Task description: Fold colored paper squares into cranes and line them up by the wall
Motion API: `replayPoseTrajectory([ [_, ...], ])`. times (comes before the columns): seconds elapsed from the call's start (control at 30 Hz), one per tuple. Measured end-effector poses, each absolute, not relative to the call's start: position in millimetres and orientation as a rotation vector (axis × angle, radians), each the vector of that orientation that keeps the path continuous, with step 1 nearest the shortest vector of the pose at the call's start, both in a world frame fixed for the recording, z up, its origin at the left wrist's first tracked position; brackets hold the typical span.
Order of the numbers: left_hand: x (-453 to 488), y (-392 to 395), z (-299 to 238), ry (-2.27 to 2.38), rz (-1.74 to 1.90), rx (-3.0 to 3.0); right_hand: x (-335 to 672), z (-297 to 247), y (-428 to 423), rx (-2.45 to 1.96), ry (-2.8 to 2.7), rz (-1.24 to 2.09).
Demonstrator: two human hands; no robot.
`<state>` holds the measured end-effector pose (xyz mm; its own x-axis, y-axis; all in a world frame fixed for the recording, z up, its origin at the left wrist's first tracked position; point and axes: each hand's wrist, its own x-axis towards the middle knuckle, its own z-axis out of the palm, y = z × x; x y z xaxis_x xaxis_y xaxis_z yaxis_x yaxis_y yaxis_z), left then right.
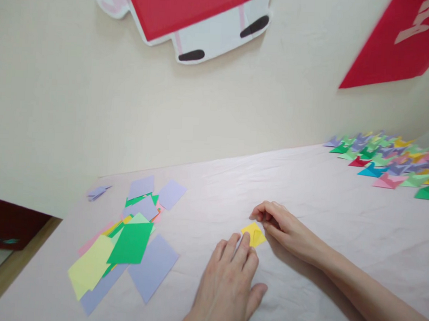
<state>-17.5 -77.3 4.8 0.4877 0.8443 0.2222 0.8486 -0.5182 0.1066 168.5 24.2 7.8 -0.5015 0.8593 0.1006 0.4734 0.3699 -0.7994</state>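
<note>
A small folded piece of yellow paper [254, 235] lies on the pale cloth in front of me. My left hand [228, 281] rests flat with its fingers slightly spread, a fingertip pressing on the paper's lower left edge. Just above and to the right of the paper is my right hand [283, 226]. Its fingers are curled in loosely, close to the paper's upper corner, and nothing shows in them. Part of the curled fingertips is hidden from view.
Loose coloured paper squares, a green sheet [131, 242] on top, overlap at the left. A small folded lilac piece [98, 192] lies beyond them. Rows of folded paper shapes [390, 157] stand at the far right. A wall [202, 112] with red decorations borders the cloth-covered table [212, 198].
</note>
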Motion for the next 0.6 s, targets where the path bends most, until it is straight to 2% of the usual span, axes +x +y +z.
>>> replayPoseTrajectory([
  [0.2,-15.9,-81.3,4.6,-1.611,-0.408,-2.693,165.5,12.7,19.2,-1.168,-2.229,0.892],
  [0.43,-6.2,-84.4,11.5,-1.743,-0.378,-2.718,166.6,-0.8,27.0,-1.145,-1.959,0.960],
  [0.6,3.2,-82.0,18.9,-1.862,-0.534,-2.710,164.7,11.3,4.6,-1.198,-1.952,0.825],
])
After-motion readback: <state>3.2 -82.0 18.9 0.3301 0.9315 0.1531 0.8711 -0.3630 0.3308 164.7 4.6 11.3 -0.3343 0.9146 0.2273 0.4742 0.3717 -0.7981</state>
